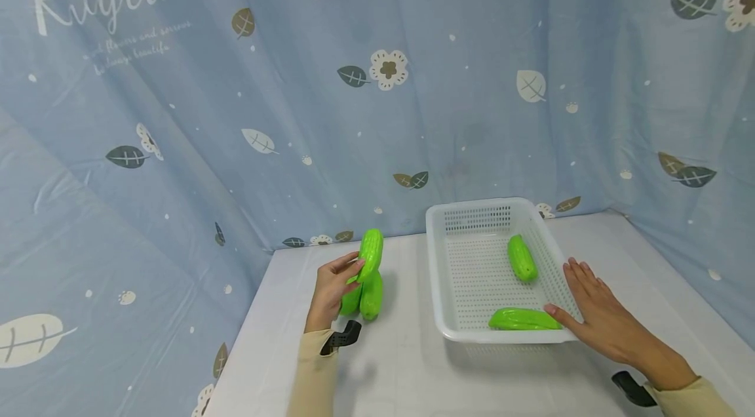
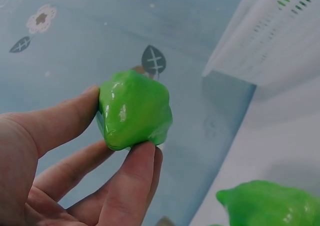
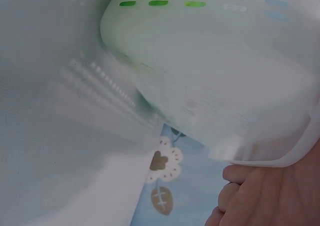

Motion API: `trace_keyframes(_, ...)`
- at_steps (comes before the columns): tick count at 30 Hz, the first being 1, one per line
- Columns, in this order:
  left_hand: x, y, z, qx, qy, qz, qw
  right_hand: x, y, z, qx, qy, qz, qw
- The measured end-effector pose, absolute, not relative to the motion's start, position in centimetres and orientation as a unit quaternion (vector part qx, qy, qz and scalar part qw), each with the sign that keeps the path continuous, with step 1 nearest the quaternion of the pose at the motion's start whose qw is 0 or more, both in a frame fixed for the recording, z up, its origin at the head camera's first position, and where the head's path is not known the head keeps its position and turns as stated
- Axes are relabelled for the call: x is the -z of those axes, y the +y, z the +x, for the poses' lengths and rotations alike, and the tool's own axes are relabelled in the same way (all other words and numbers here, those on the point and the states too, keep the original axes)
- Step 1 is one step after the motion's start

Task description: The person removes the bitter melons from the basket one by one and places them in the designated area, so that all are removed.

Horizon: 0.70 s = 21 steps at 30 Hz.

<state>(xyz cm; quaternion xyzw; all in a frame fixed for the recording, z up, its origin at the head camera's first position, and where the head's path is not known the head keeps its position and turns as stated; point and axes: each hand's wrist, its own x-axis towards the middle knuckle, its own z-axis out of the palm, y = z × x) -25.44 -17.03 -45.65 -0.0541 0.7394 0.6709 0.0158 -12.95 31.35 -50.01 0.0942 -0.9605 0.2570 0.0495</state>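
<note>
My left hand pinches a glossy, ridged green cucumber between thumb and fingers. The left wrist view shows its blunt, lobed end facing the camera. Below the held one, two more cucumbers lie side by side on the white table, one partly hidden by the hand. At the near right corner of a white plastic basket, my right hand rests against the rim, fingers straight and thumb reaching over the edge. Inside the basket are a cucumber at the right and a longer green vegetable along the near wall.
The white table reaches back to a blue printed curtain, which also hangs down both sides. The basket's far wall stands close to the curtain. Slotted holes in the basket wall show green behind them in the right wrist view.
</note>
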Motion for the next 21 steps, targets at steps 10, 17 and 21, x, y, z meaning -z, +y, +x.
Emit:
trace_keyframes(10, 45.8, -18.6, -25.2, -0.668, 0.741, -0.070, -0.003, 50.0, 31.3, -12.9, -0.260, -0.959, 0.097, 0.051)
trace_keyframes(17, 45.6, -19.9, -25.0, -0.663, 0.745, -0.077, -0.014, 49.9, 31.3, -13.0, -0.255, -0.961, 0.091, 0.047)
trace_keyframes(21, 45.5, -20.6, -25.0, -0.662, 0.743, -0.091, -0.024, 49.9, 31.3, -13.1, -0.254, -0.962, 0.090, 0.048)
